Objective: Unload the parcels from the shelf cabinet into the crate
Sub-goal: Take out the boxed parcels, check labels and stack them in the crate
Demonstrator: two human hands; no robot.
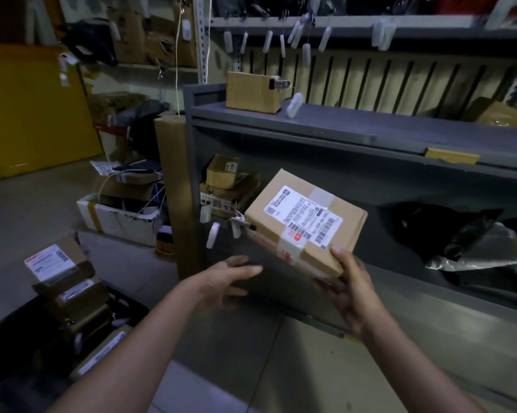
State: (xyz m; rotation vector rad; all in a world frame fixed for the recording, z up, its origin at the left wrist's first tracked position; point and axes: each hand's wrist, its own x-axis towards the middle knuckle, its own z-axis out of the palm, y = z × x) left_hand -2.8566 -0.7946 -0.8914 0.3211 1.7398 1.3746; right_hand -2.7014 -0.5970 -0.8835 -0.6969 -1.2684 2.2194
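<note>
**Taped box held at one corner, in front of the cabinet**

The right hand (351,289) grips the near corner of a flat, rectangular cardboard box (306,222). The thumb lies on the top face and the fingers curl underneath. The box tilts up and away from that hand, so most of it hangs past the grip, toward the cabinet. A strip of clear glossy tape runs across the top, and a white printed label with barcodes is stuck there.

The left hand (230,278) is empty, with its fingers spread and relaxed. It is held just below and to the left of the box and does not appear to touch it.

Low on the left stands a dark crate (129,299), holding brown labelled parcels (72,296) piled unevenly.

Behind the box is the grey metal cabinet (311,126). Its lower shelf holds a small stack of cardboard boxes (224,183) on the left and crumpled dark plastic bags (474,242) on the right. White tags (212,234) hang near the stack. One more small carton (252,92) sits on the shelf above.

A tall cardboard carton (174,189) stands against the cabinet's left side.
</note>
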